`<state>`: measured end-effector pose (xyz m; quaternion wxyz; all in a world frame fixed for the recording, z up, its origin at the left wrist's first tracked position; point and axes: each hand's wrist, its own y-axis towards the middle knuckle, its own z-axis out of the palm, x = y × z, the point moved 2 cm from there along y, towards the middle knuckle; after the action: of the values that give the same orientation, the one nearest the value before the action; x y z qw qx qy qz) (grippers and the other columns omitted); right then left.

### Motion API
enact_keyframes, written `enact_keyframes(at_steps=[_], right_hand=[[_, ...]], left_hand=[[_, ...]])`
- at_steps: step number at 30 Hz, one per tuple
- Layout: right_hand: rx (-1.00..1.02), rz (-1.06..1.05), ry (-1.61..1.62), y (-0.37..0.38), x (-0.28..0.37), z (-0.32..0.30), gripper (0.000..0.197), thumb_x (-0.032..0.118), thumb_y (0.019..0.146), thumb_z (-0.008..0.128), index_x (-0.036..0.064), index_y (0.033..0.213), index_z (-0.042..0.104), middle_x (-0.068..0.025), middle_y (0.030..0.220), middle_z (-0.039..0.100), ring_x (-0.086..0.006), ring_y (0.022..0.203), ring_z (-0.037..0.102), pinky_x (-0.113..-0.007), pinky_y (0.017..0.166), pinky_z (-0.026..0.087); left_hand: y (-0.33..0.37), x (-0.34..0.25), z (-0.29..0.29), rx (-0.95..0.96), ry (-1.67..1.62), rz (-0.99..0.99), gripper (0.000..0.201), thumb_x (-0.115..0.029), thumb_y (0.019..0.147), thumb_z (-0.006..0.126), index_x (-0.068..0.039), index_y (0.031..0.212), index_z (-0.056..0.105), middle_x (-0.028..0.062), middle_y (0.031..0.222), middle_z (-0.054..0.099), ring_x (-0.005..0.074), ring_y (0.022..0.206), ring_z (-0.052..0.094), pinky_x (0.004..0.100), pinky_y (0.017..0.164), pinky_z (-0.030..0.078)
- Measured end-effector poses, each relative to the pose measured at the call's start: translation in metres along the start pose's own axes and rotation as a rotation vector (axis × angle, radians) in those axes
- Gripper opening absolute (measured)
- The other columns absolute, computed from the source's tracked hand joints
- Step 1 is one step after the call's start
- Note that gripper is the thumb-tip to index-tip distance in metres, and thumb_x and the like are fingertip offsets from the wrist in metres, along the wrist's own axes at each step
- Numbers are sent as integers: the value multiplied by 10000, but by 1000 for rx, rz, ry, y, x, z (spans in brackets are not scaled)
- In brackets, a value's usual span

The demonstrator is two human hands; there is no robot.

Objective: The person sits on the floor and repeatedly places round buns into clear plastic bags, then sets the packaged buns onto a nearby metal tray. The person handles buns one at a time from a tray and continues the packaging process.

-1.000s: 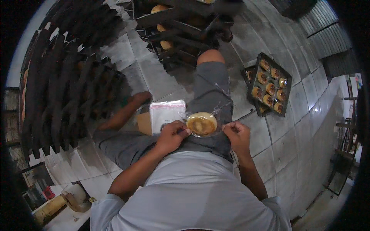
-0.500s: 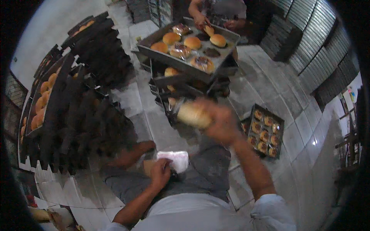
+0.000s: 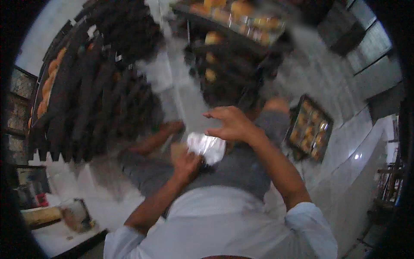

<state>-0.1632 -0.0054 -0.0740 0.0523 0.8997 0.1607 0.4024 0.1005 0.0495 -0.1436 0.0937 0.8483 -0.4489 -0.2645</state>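
Now that the right hand no longer has the round golden bun in clear plastic, it looks bare. Its thumb and fingers are spread wide apart, like a big C that faces left, and I see nothing between them. It is back nearer the body, by the far right edge of the flat, shiny white stack of plastic bags. I can't tell if the thumb touches the stack.

The left hand stays at the near left side of the bags. Its fingers are bent in, but it is too blurry to tell if they pinch a bag. A flat piece of brown card is just beside it.

This seems to mean one bun is out of the way and the right hand is free. On the far black metal tray sit golden-brown buns, some shiny. I can't tell if that bun is there. On the right, a dark square tray holds more small buns.
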Motion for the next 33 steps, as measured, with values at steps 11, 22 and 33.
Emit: enact_keyframes(at_steps=[11,22,33], right_hand=[[-378,580,863,-8,36,30,177,150,920,817,3,1003,769,-28,908,760,-90,773,665,-260,700,536],[-339,164,144,221,33,-125,291,305,994,747,18,945,733,-24,850,715,-107,755,653,-282,686,526],[165,754,-126,444,-109,-202,395,420,815,886,120,1056,797,-100,1144,696,-265,954,636,-445,769,524]], left_hand=[[65,-63,-43,115,-1167,-943,289,-240,947,815,-55,1141,707,17,923,703,186,823,638,373,824,553],[-13,153,-11,-823,-1440,-1082,263,-212,989,761,-42,1174,685,54,1060,706,180,942,673,356,864,551],[17,153,-9,-364,-602,-1043,292,-289,1005,688,-3,947,686,47,800,675,183,747,615,374,706,493]])
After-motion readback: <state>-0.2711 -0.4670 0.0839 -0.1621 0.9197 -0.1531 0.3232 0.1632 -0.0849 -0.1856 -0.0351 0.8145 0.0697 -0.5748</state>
